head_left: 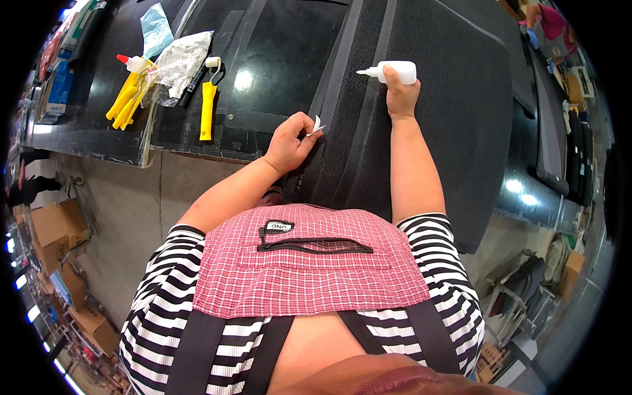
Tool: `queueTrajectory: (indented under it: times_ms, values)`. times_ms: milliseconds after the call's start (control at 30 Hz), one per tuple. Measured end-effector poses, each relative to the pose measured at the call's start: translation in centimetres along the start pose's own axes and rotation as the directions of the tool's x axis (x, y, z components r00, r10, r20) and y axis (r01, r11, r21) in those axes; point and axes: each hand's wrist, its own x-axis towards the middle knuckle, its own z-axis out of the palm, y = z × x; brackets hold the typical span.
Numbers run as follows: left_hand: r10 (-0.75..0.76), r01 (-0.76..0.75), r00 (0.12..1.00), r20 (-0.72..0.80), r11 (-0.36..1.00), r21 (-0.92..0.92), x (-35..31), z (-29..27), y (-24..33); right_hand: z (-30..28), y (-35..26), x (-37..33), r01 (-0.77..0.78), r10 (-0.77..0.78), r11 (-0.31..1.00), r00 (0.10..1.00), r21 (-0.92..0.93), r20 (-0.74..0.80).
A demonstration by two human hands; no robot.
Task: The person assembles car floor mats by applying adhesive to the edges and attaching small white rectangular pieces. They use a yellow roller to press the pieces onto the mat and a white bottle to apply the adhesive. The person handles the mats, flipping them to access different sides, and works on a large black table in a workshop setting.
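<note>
A white squeeze bottle (403,71) with a narrow nozzle is gripped in my right hand (401,97). It lies on its side in the air, its tip pointing left, over a black textured mat (447,131) with raised ridges. My left hand (291,141) is closed, pinching a small white piece of paper or cloth (316,126) between thumb and fingers. That hand is by the mat's left edge, near the front of the black table (270,72). Whether the bottle's tip touches the mat I cannot tell.
Left on the table are a yellow-handled roller (208,108), a black marker (193,85), crumpled clear plastic (181,62), a light-blue sheet (156,29) and yellow tools (128,99) beside a red-tipped bottle (135,64). Cardboard boxes (62,227) stand at far left. Another person (553,26) is at upper right.
</note>
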Motion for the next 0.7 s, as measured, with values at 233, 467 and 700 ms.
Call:
queueTrajectory:
  times_ms: [233,467,700]
  values:
    - [0.011,-0.011,1.000,-0.010,1.000,0.003,0.01,0.10,0.04,0.34,0.30,-0.18,0.063,-0.048,0.973,0.996,-0.221,0.072]
    - [0.012,-0.012,1.000,-0.004,1.000,0.019,0.09,0.11,-0.13,0.33,0.56,0.08,0.108,-0.096,0.949,0.994,-0.296,0.055]
    - [0.028,-0.028,1.000,-0.010,0.999,0.022,0.21,0.11,0.05,0.13,0.52,0.25,0.119,-0.113,0.935,0.993,-0.335,0.039]
